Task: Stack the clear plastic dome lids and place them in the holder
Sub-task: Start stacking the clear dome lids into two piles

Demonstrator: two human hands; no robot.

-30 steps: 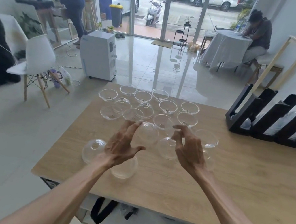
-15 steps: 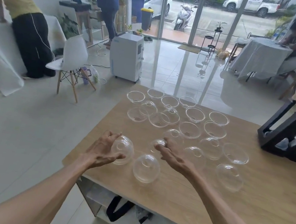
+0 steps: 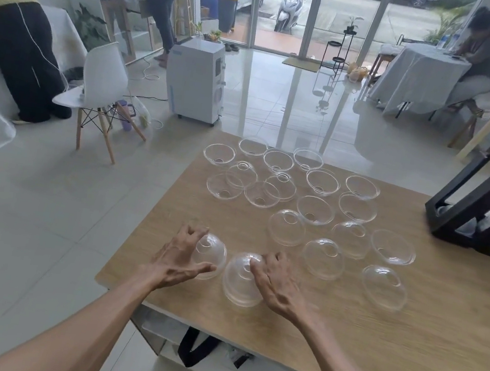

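Several clear plastic dome lids lie scattered on the wooden table (image 3: 342, 336), some dome-up, some rim-up. At the near left corner my left hand (image 3: 184, 255) wraps around a dome-up lid (image 3: 211, 252), thumb in front and fingers behind. Right beside it my right hand (image 3: 274, 280) rests its fingertips on the top of another dome-up lid (image 3: 240, 281). The black slotted holder (image 3: 468, 212) stands at the table's far right edge, with clear plastic showing between its uprights.
More lids such as one at the right (image 3: 384, 287) and one at the back (image 3: 277, 160) fill the table's middle. Beyond the table's left edge are a white chair (image 3: 103, 81) and a white appliance (image 3: 196, 79). People stand at left and one sits at back right.
My view swung left and down. Both hands dropped from mid-air to the near left corner; the left closed around one lid and the right settled onto the neighbouring lid.
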